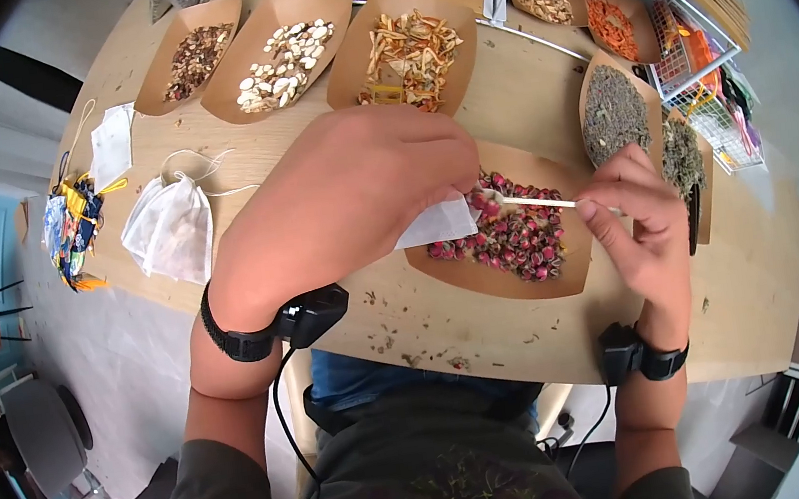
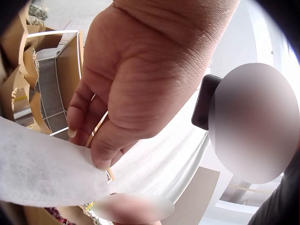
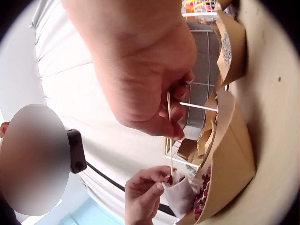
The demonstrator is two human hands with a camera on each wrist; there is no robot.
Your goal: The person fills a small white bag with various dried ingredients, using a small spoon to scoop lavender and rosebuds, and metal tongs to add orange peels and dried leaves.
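In the head view the left hand (image 1: 388, 165) pinches a white fabric pouch (image 1: 441, 222) over a paper tray (image 1: 564, 273) of dried rosebuds (image 1: 524, 238). The right hand (image 1: 643, 217) pinches a thin pale stick (image 1: 539, 201) between thumb and fingers, its far end at the pouch. From the right wrist view, the stick's tip is in the mouth of the pouch (image 3: 180, 197), with rosebuds (image 3: 169, 178) showing at the opening. The left wrist view has the thumb and fingers of the left hand (image 2: 117, 93) on the pouch's edge (image 2: 51, 168).
More paper trays hold white slices (image 1: 285, 68), orange-brown pieces (image 1: 414, 51) and grey-purple buds (image 1: 613, 110). White pouches (image 1: 170, 229) and patterned sachets (image 1: 74, 227) lie at the left. A wire rack (image 1: 714, 107) stands at the right.
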